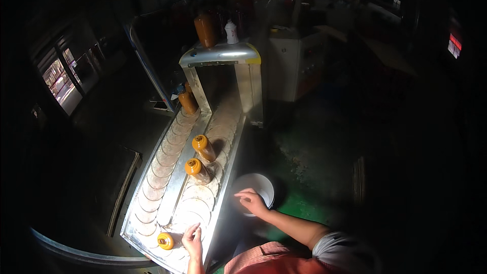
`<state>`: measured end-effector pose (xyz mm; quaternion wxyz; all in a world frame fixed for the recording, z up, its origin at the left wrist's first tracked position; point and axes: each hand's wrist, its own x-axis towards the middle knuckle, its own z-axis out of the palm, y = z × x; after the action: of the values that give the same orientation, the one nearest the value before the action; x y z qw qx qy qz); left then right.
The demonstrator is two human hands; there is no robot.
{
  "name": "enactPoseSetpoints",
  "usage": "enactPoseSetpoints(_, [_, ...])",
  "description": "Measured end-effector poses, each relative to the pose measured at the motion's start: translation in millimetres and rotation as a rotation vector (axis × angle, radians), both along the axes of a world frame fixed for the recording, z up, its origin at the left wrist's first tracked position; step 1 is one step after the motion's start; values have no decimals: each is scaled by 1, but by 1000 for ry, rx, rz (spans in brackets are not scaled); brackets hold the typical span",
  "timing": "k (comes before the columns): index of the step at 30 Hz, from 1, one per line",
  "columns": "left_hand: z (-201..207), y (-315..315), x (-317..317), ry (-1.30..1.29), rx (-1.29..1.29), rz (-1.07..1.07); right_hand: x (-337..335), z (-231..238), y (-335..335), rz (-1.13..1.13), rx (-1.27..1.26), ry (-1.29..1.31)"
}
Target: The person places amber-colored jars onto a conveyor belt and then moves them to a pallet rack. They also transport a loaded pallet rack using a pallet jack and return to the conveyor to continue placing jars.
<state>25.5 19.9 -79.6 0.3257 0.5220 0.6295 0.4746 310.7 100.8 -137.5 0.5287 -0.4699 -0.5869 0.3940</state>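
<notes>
My left hand [192,241] is over the near end of the conveyor, fingers loosely bent and apart, with nothing visible in them. Just left of it stands an orange bottle [165,241] with a rounded top; I cannot tell whether the hand touches it. Out past the conveyor's right edge, my right hand [251,202] hovers above a white bucket [266,185], its fingers stretched to the left and nothing visible in them. Farther up the right lane are two more orange-topped bottles, one nearer [197,170] and one behind it [203,147].
The conveyor's overlapping round plates form a left lane [162,160] and a right lane, split by a metal strip [182,172]. A metal hood [220,56] arches over the far end, bearing a brown bottle [204,30] and a white bottle [231,32]. Another brown bottle [187,102] stands in the left lane.
</notes>
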Motion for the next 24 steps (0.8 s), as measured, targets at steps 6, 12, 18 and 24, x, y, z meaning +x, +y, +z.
enactPoseSetpoints(6, [-16,-196,60,-529,-354,275,36,-61,-173,221,-428,-29])
enactPoseSetpoints(12, [-9,-299,75,-456,-415,273,0,-69,-267,562,-483,-202])
enactPoseSetpoints(18, [-38,-437,56,-513,-377,497,-63,-74,-336,872,-418,-392])
enactPoseSetpoints(24, [-130,-646,-8,-655,-234,977,-197,-82,-447,1264,-238,-594])
